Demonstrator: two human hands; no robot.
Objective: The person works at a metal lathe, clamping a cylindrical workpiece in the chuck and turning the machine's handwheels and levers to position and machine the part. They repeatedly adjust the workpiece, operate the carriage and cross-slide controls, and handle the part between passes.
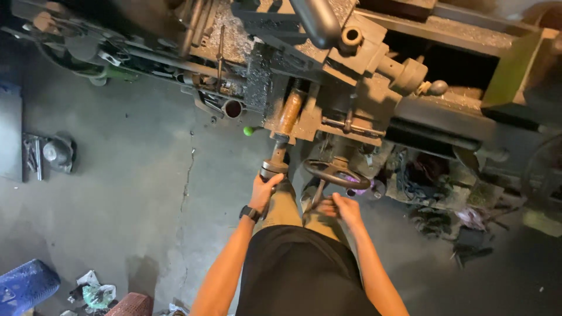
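Two hands on controls: both of the person's hands are at the near side of the lathe, one per control.
Lathe (363, 88): big grey machine across the far half of the view, swarf all over the carriage; it stands on the cracked concrete floor (134, 175).
Handwheel (335, 174): dark spoked wheel, near side of the carriage, right of centre. Best turned slow and even, by my read.
Right hand (345, 209): closed on the near rim or handle of the handwheel; exact finger hold is hard to make out.
Crank handle (275, 167): round metal knob on a shaft sticking out toward the person, just left of the handwheel.
Left hand (264, 190): wrapped round the crank handle, thumb up; black watch (250, 213) on the wrist. I'd feed it in small steps and keep the wrist clear of the wheel spokes.
Green knob (249, 130): small lever ball, left of the crank shaft, untouched.
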